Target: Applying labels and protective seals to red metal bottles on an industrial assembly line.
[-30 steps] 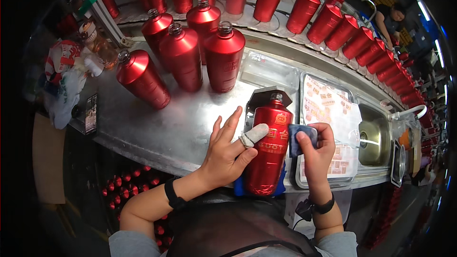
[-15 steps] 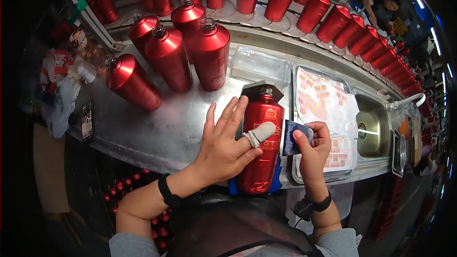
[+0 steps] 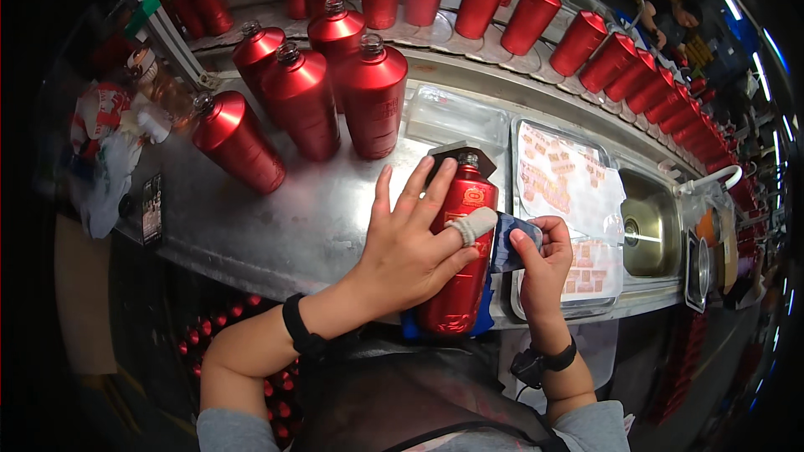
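At the far left of the steel table (image 3: 251, 226), crumpled white and red wrappers (image 3: 105, 146) lie beside a cluster of upright glossy red metal bottles with silver necks (image 3: 322, 92). Nearer you, your left hand (image 3: 410, 247) lies flat on the red metal bottle lying on its side (image 3: 459, 259), fingers spread across its body, the thumb wearing a white cloth cot (image 3: 473, 224). This bottle's long axis runs away from you, black cap (image 3: 462, 155) pointing toward the conveyor, its base at the table's near edge over a blue pad (image 3: 486, 318). Just right of it, your right hand (image 3: 544, 264) pinches a small dark blue label (image 3: 507, 243) whose edge meets the bottle's right flank, so that hand is the closer one to the label. Farther right sit a clear tray of pale red stickers (image 3: 569, 188) and a small steel sink (image 3: 649, 230).
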Demonstrator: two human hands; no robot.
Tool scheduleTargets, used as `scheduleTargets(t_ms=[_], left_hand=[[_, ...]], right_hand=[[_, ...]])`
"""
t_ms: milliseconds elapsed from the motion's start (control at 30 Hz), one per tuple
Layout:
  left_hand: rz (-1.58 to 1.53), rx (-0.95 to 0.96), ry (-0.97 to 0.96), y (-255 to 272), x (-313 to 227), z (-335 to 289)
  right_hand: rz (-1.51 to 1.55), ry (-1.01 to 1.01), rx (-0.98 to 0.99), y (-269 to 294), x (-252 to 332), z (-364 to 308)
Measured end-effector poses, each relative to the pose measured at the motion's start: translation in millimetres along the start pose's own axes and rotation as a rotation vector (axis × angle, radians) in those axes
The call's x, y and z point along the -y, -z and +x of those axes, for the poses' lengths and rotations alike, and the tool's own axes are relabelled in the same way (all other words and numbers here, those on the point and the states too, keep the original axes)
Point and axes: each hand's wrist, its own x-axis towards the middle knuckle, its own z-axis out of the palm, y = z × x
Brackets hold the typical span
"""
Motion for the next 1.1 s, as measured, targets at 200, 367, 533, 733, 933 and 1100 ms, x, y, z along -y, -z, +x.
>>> scheduleTargets(t_ms=[200,367,533,733,933,1100], left_hand=[[0.042,-0.012,-0.088,-4.2,-4.8,7.3],[0.026,-0.025,-0.075,-5.9,-6.6,-0.1],[0.036,0.011,0.021,-5.8,0.1,-30.9],[-0.072,-0.002,0.188,-16.0,-3.8,-55.3],[-0.005,-0.020,0.102,-7.7,-24.6,-30.0],[0.026,-0.041,0.027,-10.0,-42.5,-11.3]], right_hand=[[-0.041,0.010,0.006,5.7,2.3,-5.0],[-0.001,-0.010,0.022,9.5,4.0,-10.1],[0.029,0.012,0.118,-5.7,13.2,-22.6],[-0.069,-0.016,0.075,20.0,-11.9,-19.7],[-0.016,0.007,0.000,14.8,-7.0,-22.0],[-0.053,0.033,0.012,17.5,-7.6,-26.1]])
